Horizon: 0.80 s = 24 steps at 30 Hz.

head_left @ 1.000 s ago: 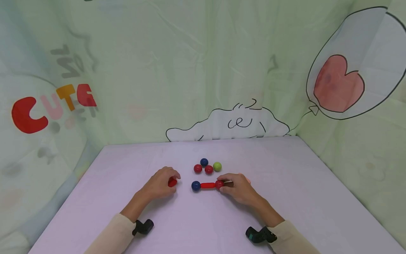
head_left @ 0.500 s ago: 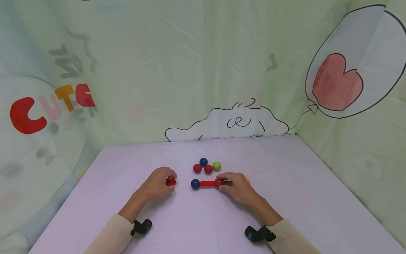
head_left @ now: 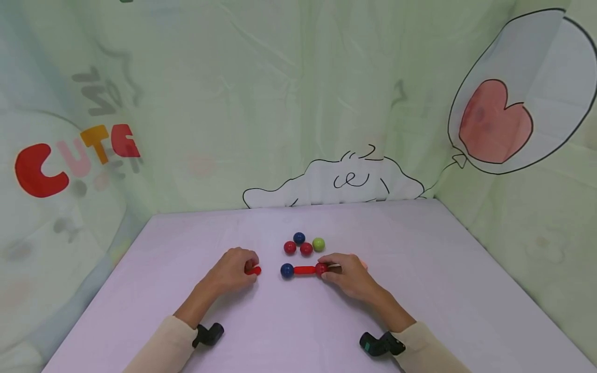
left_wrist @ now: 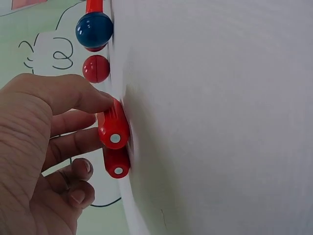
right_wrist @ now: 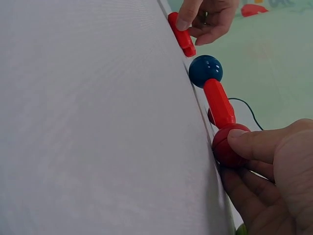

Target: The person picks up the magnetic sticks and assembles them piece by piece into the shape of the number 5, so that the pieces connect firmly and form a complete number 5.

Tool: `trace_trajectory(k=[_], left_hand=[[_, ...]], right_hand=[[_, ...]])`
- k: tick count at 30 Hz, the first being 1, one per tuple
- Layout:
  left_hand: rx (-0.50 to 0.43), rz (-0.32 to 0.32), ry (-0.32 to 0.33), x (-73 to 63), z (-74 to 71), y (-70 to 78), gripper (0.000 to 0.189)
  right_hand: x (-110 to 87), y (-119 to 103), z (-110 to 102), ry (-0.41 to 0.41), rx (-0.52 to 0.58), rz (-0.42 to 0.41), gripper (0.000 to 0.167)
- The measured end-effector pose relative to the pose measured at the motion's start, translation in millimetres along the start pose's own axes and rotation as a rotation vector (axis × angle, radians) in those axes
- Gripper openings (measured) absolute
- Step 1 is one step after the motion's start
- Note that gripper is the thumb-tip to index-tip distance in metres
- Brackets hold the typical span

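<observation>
My left hand (head_left: pixel 237 270) is at the left of the table, pinching a red magnetic rod (left_wrist: pixel 114 128) between thumb and fingers. A second red rod (left_wrist: pixel 117 163) lies right beside it; both show a round silver end in the left wrist view. To the right, my right hand (head_left: pixel 351 275) holds a red ball (head_left: pixel 321 269) between thumb and fingertips. That ball joins end to end with another red rod (head_left: pixel 304 270), which has a blue ball (head_left: pixel 287 271) at its left end. A gap separates the blue ball from the left hand's rods.
Behind the joined piece sit two loose red balls (head_left: pixel 289 247), a dark blue ball (head_left: pixel 299 238) and a green ball (head_left: pixel 318 244). Something pinkish-orange (head_left: pixel 364 264) peeks out behind the right hand, mostly hidden. Printed cloth (head_left: pixel 200 129) rises behind the pale table (head_left: pixel 448 269).
My left hand has shifted slightly left, and the red rod end now sticks out further from its fingertips. The right hand keeps holding the red ball, almost still.
</observation>
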<state>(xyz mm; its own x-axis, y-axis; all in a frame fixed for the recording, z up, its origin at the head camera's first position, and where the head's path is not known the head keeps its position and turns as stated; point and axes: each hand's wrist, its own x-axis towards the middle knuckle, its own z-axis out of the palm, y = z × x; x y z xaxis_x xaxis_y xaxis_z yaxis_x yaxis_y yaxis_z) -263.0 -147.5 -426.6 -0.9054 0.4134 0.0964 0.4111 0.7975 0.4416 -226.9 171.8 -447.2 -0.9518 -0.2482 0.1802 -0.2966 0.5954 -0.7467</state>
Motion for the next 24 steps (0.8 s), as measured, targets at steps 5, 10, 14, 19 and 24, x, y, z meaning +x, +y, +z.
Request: trace_trajectory(k=[5,10,14,19,24], left_hand=[[0.018,0.0,-0.023,0.1,1.6,1.3,0.018],[0.022,0.028,-0.031,1.4,4.2,1.5,0.017],[0.02,0.041,-0.052,2.3,6.6,2.9,0.017],[-0.008,0.054,-0.074,2.9,9.2,5.6,0.016],[-0.03,0.041,-0.088,4.2,12.0,7.8,0.015]], right_hand=[[0.2,0.6,0.3,-0.001,-0.002,-0.005,0.037],[-0.2,-0.2,1.2,0.015,-0.018,-0.012,0.037],[-0.4,-0.7,2.6,0.029,-0.022,-0.003,0.038],[-0.4,-0.2,3.4,0.036,-0.02,-0.007,0.039],[-0.3,0.0,3.3,0.041,-0.028,-0.022,0.038]])
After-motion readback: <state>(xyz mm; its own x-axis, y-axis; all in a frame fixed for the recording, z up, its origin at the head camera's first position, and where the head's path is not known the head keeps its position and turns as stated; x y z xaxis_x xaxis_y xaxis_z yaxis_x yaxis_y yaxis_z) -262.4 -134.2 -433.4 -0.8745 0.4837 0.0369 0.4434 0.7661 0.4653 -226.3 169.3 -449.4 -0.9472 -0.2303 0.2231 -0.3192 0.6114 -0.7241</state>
